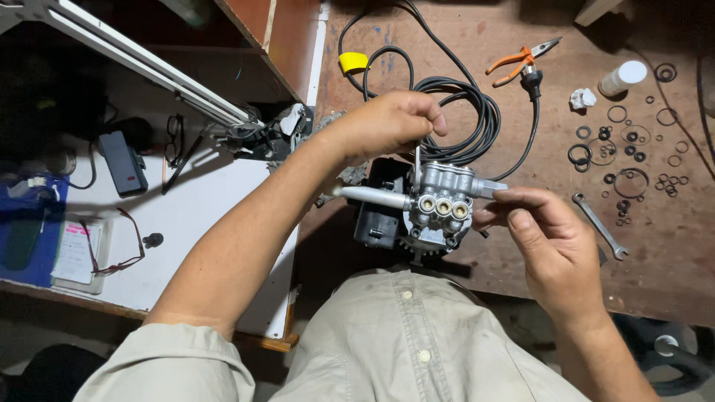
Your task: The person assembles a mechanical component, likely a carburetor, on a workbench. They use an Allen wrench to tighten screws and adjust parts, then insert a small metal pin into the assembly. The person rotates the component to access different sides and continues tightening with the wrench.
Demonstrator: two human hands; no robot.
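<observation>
The brown workbench (462, 45) fills the right of the view, worn and stained; beside it on the left stands a lower white table (201, 216), and the room around both is dim.

The left forearm comes up from the lower left in a rolled beige sleeve and crosses the gap between the two tops. The left hand (387, 125) is curled into a loose fist, knuckles up, pinching a thin metal rod (417, 160) that stands nearly upright and goes down into the top of the pump head (441, 205). The right hand (547, 242) enters from the lower right, fingers bent, thumb and forefinger closed on the stub at the pump's right side.

The pump head is a grey cast metal block held in front of the chest, over the near edge of the workbench. Its long axis runs left to right: a smooth grey tube (372, 196) points left, the stub right. Three brass-ringed ports in a row face the camera.

Behind it lies a coiled black power cable (465, 112), its plug just beside orange-handled pliers (521, 59). To the right are scattered black O-rings (633, 160), a wrench (599, 225) and a small white bottle (623, 77). On the white table lie eyeglasses (119, 242).
</observation>
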